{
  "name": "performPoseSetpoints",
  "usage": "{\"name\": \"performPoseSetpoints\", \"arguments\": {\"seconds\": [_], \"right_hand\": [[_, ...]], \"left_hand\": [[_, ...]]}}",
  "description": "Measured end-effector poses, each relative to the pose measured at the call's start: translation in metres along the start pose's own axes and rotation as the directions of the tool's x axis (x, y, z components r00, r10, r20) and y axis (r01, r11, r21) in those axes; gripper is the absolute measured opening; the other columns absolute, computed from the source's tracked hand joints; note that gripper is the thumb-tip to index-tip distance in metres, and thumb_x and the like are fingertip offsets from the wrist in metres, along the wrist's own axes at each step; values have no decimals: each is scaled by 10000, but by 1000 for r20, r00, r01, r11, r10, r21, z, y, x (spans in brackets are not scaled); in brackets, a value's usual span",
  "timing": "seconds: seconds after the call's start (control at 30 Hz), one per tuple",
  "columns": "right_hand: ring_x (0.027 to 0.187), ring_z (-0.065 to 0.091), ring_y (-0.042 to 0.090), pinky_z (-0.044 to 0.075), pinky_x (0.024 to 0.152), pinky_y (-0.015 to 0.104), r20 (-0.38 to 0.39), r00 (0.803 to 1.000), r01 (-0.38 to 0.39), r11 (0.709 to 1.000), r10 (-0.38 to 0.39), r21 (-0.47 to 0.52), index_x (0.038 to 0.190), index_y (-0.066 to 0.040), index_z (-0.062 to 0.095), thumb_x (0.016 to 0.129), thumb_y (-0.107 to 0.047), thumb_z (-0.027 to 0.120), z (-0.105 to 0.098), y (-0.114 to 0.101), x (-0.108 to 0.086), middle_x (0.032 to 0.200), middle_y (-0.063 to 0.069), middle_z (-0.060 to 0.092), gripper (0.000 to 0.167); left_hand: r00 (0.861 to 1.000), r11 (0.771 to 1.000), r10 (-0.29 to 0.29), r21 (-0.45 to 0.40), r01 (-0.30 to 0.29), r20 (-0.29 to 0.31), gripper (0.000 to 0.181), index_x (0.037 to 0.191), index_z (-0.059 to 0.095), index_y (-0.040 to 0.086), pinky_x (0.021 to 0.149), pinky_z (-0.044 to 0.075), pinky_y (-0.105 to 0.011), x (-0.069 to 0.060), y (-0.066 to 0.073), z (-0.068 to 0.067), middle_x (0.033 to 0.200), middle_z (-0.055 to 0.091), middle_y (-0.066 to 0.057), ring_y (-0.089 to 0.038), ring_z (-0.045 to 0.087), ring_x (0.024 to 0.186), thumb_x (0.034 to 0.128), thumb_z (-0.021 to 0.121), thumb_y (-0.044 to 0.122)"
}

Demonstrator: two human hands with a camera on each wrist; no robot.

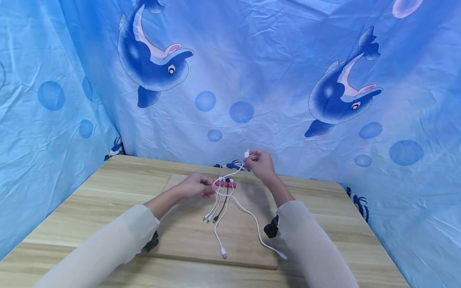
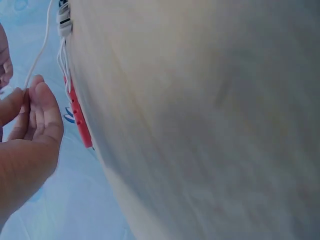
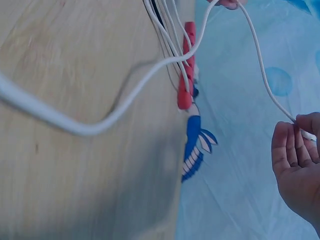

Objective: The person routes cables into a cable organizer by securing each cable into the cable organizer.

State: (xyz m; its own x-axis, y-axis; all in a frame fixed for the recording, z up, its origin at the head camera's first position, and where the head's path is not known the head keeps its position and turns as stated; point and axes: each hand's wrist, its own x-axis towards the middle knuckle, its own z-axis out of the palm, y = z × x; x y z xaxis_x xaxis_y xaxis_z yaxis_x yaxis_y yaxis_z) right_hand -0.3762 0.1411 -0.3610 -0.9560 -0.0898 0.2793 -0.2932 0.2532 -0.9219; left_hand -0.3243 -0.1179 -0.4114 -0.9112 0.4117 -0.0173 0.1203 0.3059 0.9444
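My right hand (image 1: pixel 261 163) pinches a white USB cable (image 3: pixel 87 129) just below its plug (image 1: pixel 246 153), raised above the back of the wooden board (image 1: pixel 187 240). Lower and to the left, my left hand (image 1: pixel 197 185) pinches the same cable between thumb and fingers. From there the cable runs down to its other end (image 1: pixel 282 255), past the board's front right corner. Right beside the left hand is a red cable holder (image 1: pixel 233 185). Several white cables and a black cable (image 1: pixel 227 196) are seated in it, their ends hanging toward the front.
The board lies on a wood-grain table (image 1: pixel 90 208). A loose white cable end (image 1: pixel 223 253) rests near the board's front edge. Behind the table hangs a blue curtain (image 1: pixel 273 80) printed with dolphins. Dark devices (image 1: pixel 271 227) are strapped at both wrists.
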Motion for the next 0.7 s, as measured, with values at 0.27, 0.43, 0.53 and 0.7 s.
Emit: {"name": "performPoseSetpoints", "arguments": {"seconds": [0.27, 0.43, 0.53, 0.7], "right_hand": [[946, 708, 422, 624, 775, 344, 11, 996, -89, 993, 88, 79, 1078, 57, 646, 879, 59, 746, 23, 5, 4, 1001, 222, 721, 222], [870, 730, 333, 625, 750, 324, 10, 996, -91, 994, 91, 60, 1051, 42, 657, 865, 39, 780, 39, 6, 6, 972, 196, 717, 223], [799, 733, 267, 627, 747, 340, 2, 998, -68, 997, 68, 47, 1033, 41, 656, 873, 41, 774, 51, 6, 7, 948, 184, 716, 199], [759, 734, 252, 623, 797, 444, 13, 999, -41, 999, 41, 6, 998, 34, 664, 876, 21, 781, 69, 10, 11, 912, 170, 723, 170]], "left_hand": [[999, 996, -37, 76, 35, 25, 150, 1006, 722, -97, 794, 612, -386, -16, 0, -8, 913, 726, -204, -271, 711, 812, 979, 591, -28], [991, 980, -84, 187, 64, 103, 161, 975, 743, -72, 737, 613, -348, -23, 4, -12, 846, 732, -140, -239, 707, 762, 951, 588, -30], [984, 969, -92, 241, 53, 153, 153, 959, 748, -73, 708, 618, -338, -24, 6, -12, 813, 735, -132, -220, 710, 729, 940, 608, -13], [972, 951, -114, 306, 47, 206, 146, 914, 757, -66, 672, 620, -325, -21, 9, -7, 762, 733, -134, -195, 707, 674, 936, 630, 2]]}}
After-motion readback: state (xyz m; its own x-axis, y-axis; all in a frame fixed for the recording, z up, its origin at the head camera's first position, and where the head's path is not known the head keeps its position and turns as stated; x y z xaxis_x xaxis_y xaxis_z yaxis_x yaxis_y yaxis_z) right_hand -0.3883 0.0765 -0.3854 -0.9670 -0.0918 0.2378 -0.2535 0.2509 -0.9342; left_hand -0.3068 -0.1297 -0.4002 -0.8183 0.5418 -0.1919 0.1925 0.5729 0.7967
